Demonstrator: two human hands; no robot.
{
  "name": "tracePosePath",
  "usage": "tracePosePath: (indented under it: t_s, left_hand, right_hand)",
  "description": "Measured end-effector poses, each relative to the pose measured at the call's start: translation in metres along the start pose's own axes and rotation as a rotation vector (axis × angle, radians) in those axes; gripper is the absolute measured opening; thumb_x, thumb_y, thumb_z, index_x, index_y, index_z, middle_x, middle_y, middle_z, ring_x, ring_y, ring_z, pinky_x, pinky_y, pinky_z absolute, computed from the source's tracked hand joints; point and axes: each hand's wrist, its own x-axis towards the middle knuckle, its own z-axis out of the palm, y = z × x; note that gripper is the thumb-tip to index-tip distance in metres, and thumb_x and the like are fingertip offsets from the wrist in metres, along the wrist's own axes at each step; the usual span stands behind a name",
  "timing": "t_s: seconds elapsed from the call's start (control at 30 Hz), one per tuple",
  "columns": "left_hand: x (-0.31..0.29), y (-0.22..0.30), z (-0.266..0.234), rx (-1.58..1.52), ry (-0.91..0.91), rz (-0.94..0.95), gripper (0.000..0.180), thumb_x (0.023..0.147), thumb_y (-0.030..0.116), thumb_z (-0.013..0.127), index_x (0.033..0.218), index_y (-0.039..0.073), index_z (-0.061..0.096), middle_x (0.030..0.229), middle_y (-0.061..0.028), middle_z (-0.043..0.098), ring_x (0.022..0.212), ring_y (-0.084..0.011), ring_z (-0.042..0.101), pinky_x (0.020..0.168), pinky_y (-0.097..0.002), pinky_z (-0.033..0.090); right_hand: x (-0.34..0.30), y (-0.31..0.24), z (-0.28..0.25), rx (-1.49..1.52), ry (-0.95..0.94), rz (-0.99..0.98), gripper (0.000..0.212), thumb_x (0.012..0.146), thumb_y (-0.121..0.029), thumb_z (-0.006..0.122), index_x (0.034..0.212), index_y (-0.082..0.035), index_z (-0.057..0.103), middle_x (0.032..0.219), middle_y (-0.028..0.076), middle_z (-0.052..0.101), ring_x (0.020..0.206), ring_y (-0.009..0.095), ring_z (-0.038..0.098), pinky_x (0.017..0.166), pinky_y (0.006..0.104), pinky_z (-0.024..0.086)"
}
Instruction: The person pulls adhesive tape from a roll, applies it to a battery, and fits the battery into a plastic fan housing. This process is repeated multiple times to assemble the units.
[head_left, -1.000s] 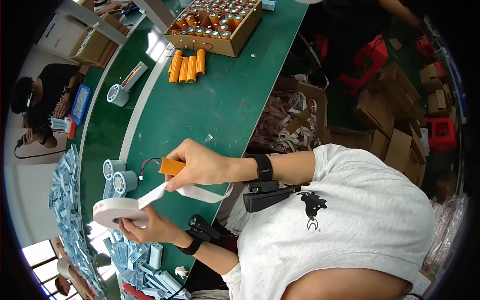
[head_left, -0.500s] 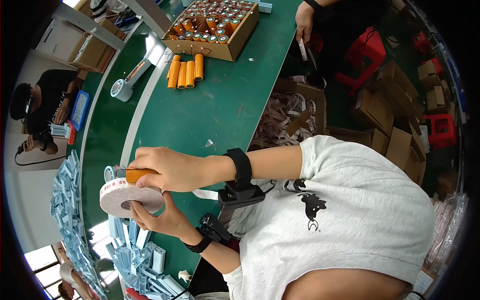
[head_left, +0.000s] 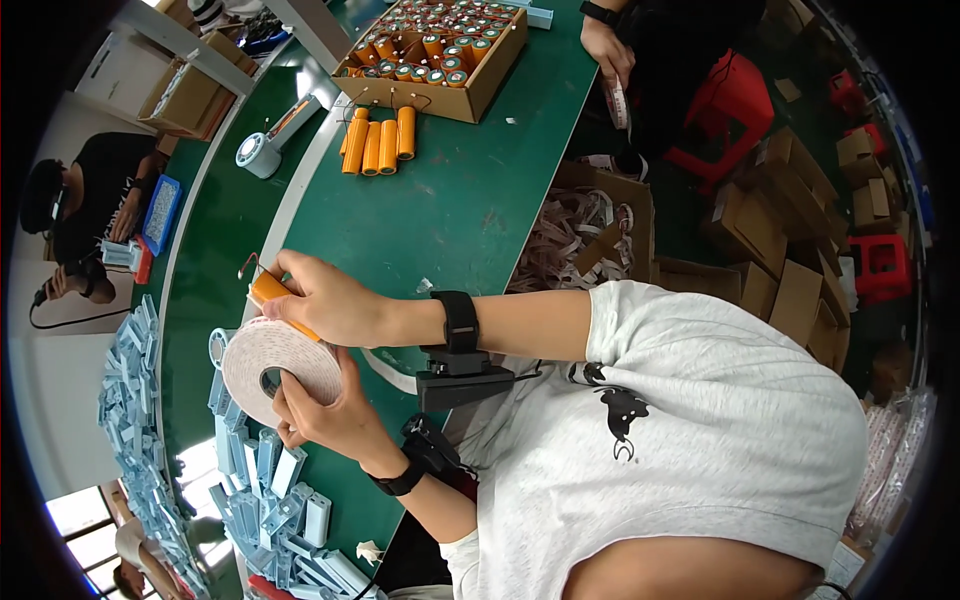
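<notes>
My left hand [head_left: 345, 420] is closed round a wide roll of white double-sided tape [head_left: 250, 365], with fingers in its core and the thumb at its edge. Above it, my right hand [head_left: 325, 298] grips an orange cylindrical battery [head_left: 267, 289] with thin wires at its far end. The battery lies slantwise against the tape roll's upper edge, partly hidden by my fingers. A loose whitish tape strip [head_left: 390, 372] curves below my right wrist.
Light-blue plastic housings [head_left: 265, 500] are heaped beside my left hand. Several orange batteries [head_left: 372, 148] lie near a cardboard box [head_left: 480, 100] of more batteries. Another person's hand [head_left: 608, 50] holds tape at top right. A box of tape scraps [head_left: 575, 240] stands beyond the green table's edge.
Both hands have shifted slightly up with the tape roll and battery. The roll's flat face has turned more into view, and the battery has tipped from level to slanted.
</notes>
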Motion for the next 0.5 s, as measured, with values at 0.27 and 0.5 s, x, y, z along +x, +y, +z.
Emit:
tracePosePath:
  t_s: [0.27,0.5]
  left_hand:
    - [-0.038,-0.031,-0.034,0.002,-0.163,-0.045,0.054,0.064,0.028,0.075,0.1,-0.008,0.057,0.094,-0.0135,0.06,0.093,-0.0262,0.052,0.087,-0.0402,0.024]
    - [-0.047,-0.076,-0.085,-0.092,-0.466,-0.164,0.031,0.082,0.005,0.054,0.111,-0.004,0.053,0.105,-0.0187,0.059,0.104,-0.0324,0.05,0.088,-0.0379,0.036]
  right_hand:
    - [0.027,0.024,0.028,0.571,0.371,-0.149,0.022,0.087,-0.01,0.052,0.101,0.003,0.042,0.096,0.016,0.058,0.085,0.02,0.061,0.075,0.0297,0.049]
    - [0.048,0.057,0.094,-0.358,-0.719,0.148,0.026,0.079,-0.009,0.054,0.096,0.006,0.043,0.078,0.018,0.06,0.075,0.023,0.063,0.059,0.0321,0.05]
